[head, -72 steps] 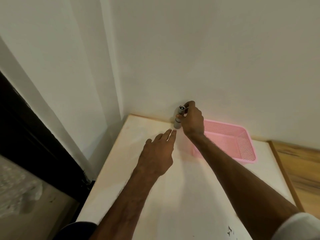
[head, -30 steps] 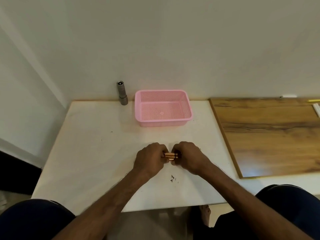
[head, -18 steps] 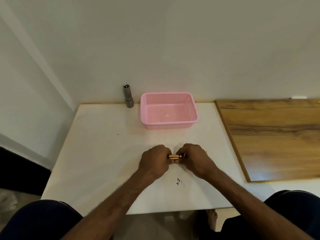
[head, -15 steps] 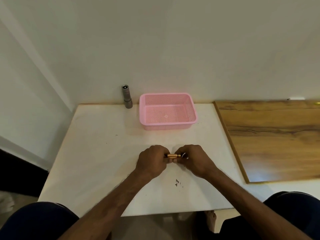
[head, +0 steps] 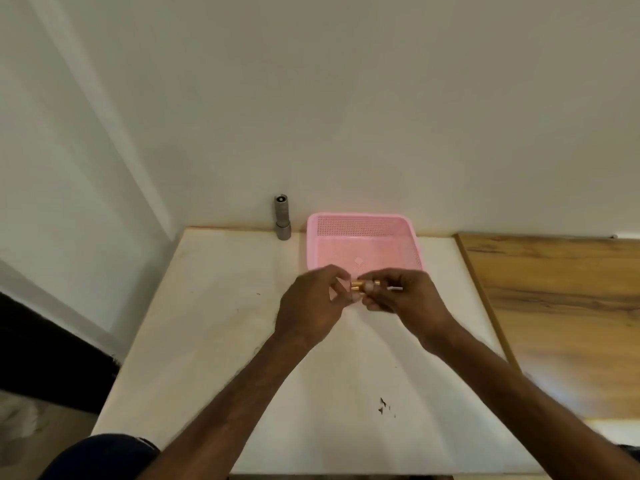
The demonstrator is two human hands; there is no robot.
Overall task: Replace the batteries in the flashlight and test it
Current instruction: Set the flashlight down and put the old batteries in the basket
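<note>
A grey flashlight [head: 282,218] stands upright against the wall at the back of the white table [head: 214,341]. Both hands are raised over the table's middle, just in front of the pink basket [head: 363,244]. My right hand [head: 403,299] pinches a small copper-coloured battery [head: 358,285], and a thin silvery end [head: 394,288] sticks out to its right. My left hand [head: 311,306] has its fingertips at the battery's left end, fingers curled; whether they grip it is unclear.
The pink mesh basket looks empty and sits at the back centre, right of the flashlight. A wooden board [head: 561,306] lies along the table's right side. Small dark specks [head: 382,405] mark the table near its front.
Both hands have risen from the table and moved toward the basket with the battery between them. The left fingers have loosened from a fist. The camera view has shifted.
</note>
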